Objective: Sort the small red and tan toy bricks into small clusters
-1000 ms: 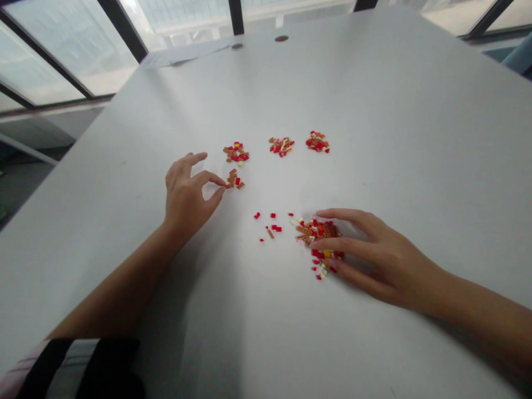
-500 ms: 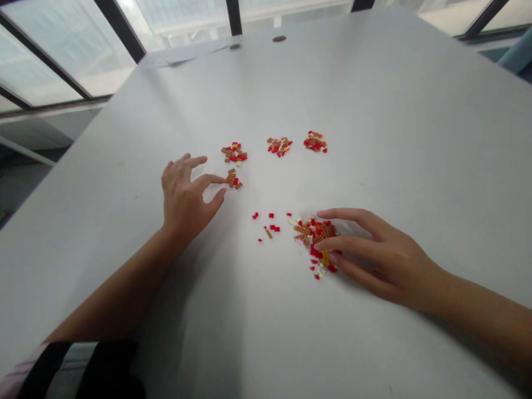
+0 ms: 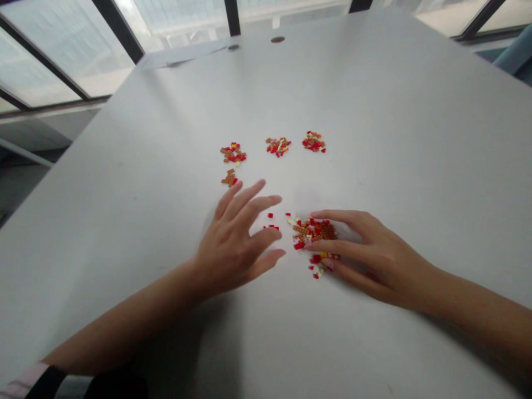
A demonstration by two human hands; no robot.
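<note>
My right hand (image 3: 369, 255) lies with fingers apart over the biggest pile of small building bricks (image 3: 316, 230), which are brown, red, yellow, pink and cream. Its fingertips touch bricks at the pile's left and lower parts. My left hand (image 3: 239, 238) is open, fingers spread and empty, just left of that pile. Under and beside its fingers are a few loose red bricks (image 3: 270, 215), partly hidden. Beyond its fingertips sits a small group of brown bricks (image 3: 229, 177) with a red one.
Farther back on the white table (image 3: 394, 138) are three small brick piles: a left one (image 3: 233, 153), a middle one (image 3: 278, 146) and a right one (image 3: 313, 141). Two round holes mark the far edge, near windows.
My left hand has left the small brown group and moved right and nearer, over the loose red bricks. My right fingers have shifted slightly left, with a red brick now at the pile's left edge.
</note>
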